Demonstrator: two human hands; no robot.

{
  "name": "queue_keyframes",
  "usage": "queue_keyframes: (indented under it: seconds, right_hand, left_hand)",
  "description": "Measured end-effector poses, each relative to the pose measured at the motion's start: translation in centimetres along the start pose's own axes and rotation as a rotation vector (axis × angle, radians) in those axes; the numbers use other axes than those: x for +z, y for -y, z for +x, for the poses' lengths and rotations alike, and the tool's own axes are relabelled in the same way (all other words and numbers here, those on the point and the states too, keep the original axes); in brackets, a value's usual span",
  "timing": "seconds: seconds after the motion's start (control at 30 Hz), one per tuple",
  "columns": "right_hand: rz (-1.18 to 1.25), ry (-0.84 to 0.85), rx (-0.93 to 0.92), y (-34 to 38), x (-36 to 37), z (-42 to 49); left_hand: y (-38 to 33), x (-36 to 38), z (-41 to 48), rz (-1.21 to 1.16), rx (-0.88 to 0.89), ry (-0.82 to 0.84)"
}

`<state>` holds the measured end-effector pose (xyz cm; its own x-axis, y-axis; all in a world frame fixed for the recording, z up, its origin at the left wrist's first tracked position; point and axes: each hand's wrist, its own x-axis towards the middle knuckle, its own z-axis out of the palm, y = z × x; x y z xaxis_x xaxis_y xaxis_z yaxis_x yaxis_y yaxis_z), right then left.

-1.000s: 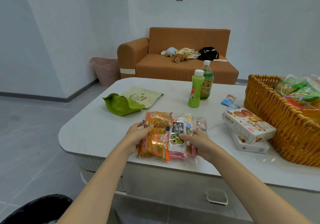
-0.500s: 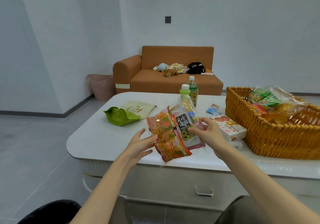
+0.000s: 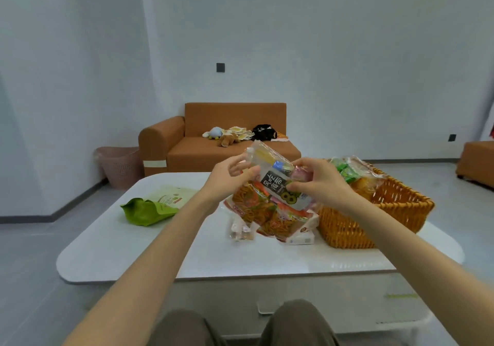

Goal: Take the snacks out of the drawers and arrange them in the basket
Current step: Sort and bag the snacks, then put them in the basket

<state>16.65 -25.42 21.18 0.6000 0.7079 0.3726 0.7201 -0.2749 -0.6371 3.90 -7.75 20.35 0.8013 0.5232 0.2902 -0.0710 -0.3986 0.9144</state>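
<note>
Both hands hold a bundle of snacks in the air above the table, just left of the basket. The left hand (image 3: pixel 230 180) has its fingers curled round the upper left end of a clear packet (image 3: pixel 278 182), and the right hand (image 3: pixel 318 185) pinches the packet's right side between thumb and bent fingers. The packet is glossy, crinkled plastic and tilted. It carries a black label with white Chinese characters and a large "8" below them, and pale yellow contents show at the top. Under it hang shiny orange packets (image 3: pixel 256 206) printed with thin stick-shaped snacks. They seem to be caught in the same grip, though the fingers behind them are hidden. Their red lettering is too blurred to read.

The basket (image 3: pixel 395 206) is rectangular, woven from orange-brown wicker, and holds green packets (image 3: pixel 344 169) and other clear-wrapped snacks heaped above its rim. It stands on a smooth white table (image 3: pixel 133 252) with rounded corners. A small clear packet (image 3: pixel 240 230) and a white box (image 3: pixel 299 239) lie on the table below the held bundle. A soft green pouch (image 3: pixel 144 210) lies flat, well to the left.

Behind the table, an orange-brown fabric sofa (image 3: pixel 232 156) holds soft toys (image 3: pixel 224 137), and a pink perforated bin (image 3: pixel 120 164) stands beside it.
</note>
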Motion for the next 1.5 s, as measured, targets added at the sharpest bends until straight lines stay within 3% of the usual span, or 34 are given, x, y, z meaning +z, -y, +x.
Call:
queue_keyframes:
  seconds: [0.3, 0.5, 0.63, 0.8, 1.2, 1.5]
  right_hand:
    - [-0.082, -0.081, 0.009, -1.3, -6.5, 1.4]
    - [-0.233, -0.287, 0.059, -4.1, -9.5, 5.0]
    - [-0.321, -0.445, 0.123, -7.3, -10.3, 8.2]
    - [-0.389, -0.502, 0.229, -13.1, -9.3, 12.6]
    - [-0.243, -0.475, 0.505, -25.6, -2.0, 23.1]
    - [-0.428, -0.206, 0.374, -31.5, 2.0, 25.9]
  left_hand:
    - [-4.0, 4.3, 4.1, 0.01, 0.101, 0.003]
    - [-4.9, 8.2, 10.4, 0.028, 0.107, 0.012]
    - [-3.0, 10.8, 14.2, 0.046, 0.056, -0.029]
    - [1.8, 14.5, 18.5, 0.114, -0.027, 0.046]
    - [11.8, 21.5, 25.4, 0.307, -0.162, 0.324]
    - [14.0, 22.2, 27.6, 0.285, -0.161, 0.376]
